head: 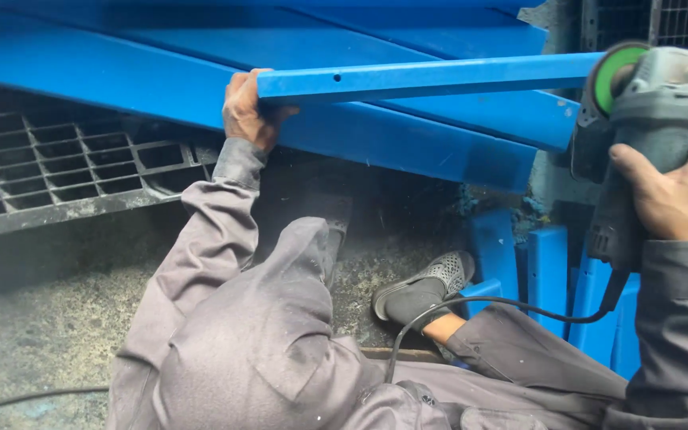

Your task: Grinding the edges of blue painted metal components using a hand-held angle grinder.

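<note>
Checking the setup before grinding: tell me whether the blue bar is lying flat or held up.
Held up. The left hand grips one end of the blue bar, which runs level toward the angle grinder in the right hand.

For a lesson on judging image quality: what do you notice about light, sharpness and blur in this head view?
Head view: soft, even light with no hard glare; the blue bar and the left hand gripping it look sharp; the angle grinder in the right hand is close and slightly soft; dark shadow lies under the blue panel.
</note>
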